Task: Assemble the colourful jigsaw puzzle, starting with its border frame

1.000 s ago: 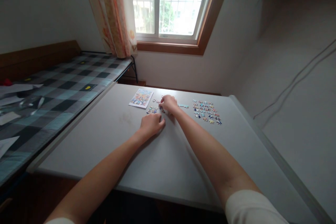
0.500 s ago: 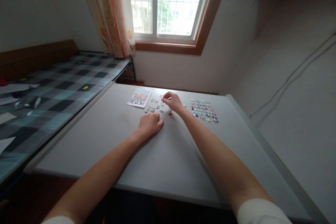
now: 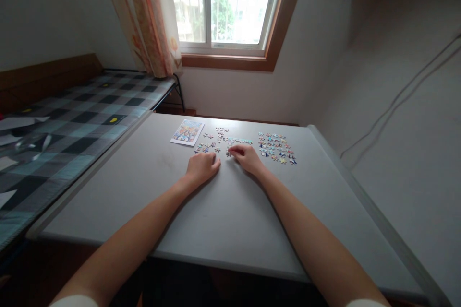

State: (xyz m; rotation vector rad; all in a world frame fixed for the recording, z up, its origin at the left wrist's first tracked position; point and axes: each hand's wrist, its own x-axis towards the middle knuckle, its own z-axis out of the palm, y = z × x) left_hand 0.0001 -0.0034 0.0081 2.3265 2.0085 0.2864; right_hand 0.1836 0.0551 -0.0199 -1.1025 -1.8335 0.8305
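Note:
My left hand point(image 3: 202, 167) rests on the grey-white table with its fingers curled, just in front of some loose puzzle pieces point(image 3: 206, 147); whether anything is under the fingers is hidden. To its right, my right hand point(image 3: 246, 157) has thumb and fingers pinched at a small puzzle piece point(image 3: 228, 152) close to the table. Behind that hand runs a strip of joined light-blue pieces point(image 3: 239, 141). More pieces point(image 3: 222, 130) lie farther back. A large group of spread pieces point(image 3: 277, 147) is at the right. The printed picture sheet point(image 3: 188, 133) lies at the left.
The table point(image 3: 216, 220) has a raised rim on its left and right sides. A bed with a checkered cover point(image 3: 82, 115) stands at the left, with papers and a clear item on it. Beyond the table are a window point(image 3: 223, 5) and a curtain point(image 3: 149, 19).
My right hand has moved toward me and slightly right, from the back pieces to the piece near the middle, uncovering the light-blue strip. My left hand stays beside the pieces. The view has shifted slightly.

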